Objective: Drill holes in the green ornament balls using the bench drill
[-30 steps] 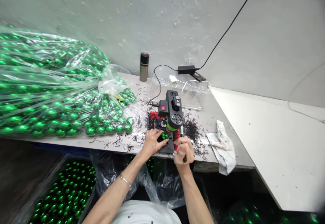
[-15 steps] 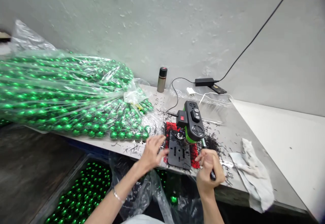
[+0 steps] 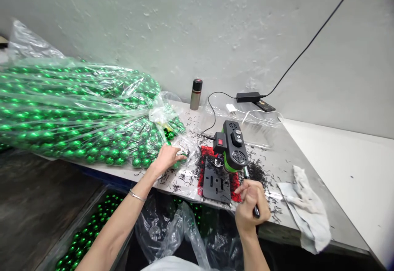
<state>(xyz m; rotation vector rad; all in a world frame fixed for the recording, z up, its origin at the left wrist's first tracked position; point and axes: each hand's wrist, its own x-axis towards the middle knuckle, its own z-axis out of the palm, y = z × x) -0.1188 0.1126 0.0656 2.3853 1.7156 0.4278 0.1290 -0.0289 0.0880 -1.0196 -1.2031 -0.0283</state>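
My left hand (image 3: 168, 157) is at the mouth of a clear plastic bag of shiny green balls (image 3: 83, 119), thumb and a finger apart, touching or just above the balls there. Its fingertips are partly hidden. My right hand (image 3: 254, 205) is wrapped round a slim black-handled rod (image 3: 256, 211), whose pale metal shaft runs up beside a small black-and-green machine (image 3: 235, 146). What the rod's far end meets is hidden. Under the machine lies a slotted black plate (image 3: 216, 184) on a red mat (image 3: 235, 187).
Small black bits (image 3: 258, 174) litter the grey table. A spray can or flask (image 3: 196, 94) and a power adapter (image 3: 248, 97) stand behind. A white cloth (image 3: 308, 209) hangs over the right front edge. Below is a bin of green balls (image 3: 95, 226).
My left hand has moved left and away from me, from beside the black plate to the bag's mouth. My right hand keeps its grip on the rod.
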